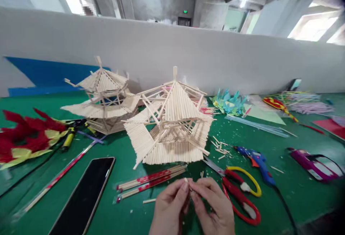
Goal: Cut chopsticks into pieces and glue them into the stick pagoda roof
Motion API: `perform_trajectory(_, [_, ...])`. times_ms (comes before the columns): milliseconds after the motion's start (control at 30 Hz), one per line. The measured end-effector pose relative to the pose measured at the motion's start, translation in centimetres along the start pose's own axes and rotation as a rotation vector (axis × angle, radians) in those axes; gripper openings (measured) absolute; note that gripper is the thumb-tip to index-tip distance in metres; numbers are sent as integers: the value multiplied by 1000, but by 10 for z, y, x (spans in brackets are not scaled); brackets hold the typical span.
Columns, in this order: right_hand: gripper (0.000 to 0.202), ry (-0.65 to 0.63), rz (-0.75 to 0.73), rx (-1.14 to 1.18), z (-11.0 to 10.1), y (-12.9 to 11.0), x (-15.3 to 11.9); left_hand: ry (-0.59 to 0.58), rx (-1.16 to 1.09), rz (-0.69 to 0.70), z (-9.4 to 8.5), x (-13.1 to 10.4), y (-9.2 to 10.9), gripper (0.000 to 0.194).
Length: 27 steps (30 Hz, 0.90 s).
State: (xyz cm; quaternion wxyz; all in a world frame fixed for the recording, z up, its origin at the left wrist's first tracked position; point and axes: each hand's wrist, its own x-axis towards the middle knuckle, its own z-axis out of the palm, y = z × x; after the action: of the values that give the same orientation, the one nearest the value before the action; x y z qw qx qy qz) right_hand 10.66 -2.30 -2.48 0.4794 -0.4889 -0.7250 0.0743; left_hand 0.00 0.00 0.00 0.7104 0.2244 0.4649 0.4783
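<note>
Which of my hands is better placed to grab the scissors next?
Probably your right hand: the scissors lie just beside it, while your left hand is farther off. Both hands look busy pinching, though.

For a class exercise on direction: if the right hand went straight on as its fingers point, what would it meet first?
Most likely the left hand, which lies just ahead of the right hand; whether the two touch is hard to tell.

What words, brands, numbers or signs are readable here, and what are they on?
No text is legible.
Green sign on the far wall: too small.
Red wrappers on the sticks: pale marks, too blurred.
Glue gun: small marking, unreadable.
Purple case: white patch, unreadable.
</note>
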Motion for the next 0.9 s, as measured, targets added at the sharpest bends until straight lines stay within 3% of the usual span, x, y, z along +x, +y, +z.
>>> perform_trajectory(167, [21,30,241,-255,-38,41,-25,17,154,91,-6,-6,6,21])
perform_trajectory(367, [36,-186,527,-499,-93,92,-52,-45,358,167,-8,-6,0,17])
perform_trajectory(500, [30,-389,562,-532,-100,99,-39,-50,438,204,-16,-7,-10,15])
perform_trajectory(600, [21,-468,573,-556,-100,101,-28,-44,506,281,-21,-8,-15,15])
perform_trajectory(900, [26,-458,600,-442,-112,87,-34,-92,591,302,-19,-8,-13,11])
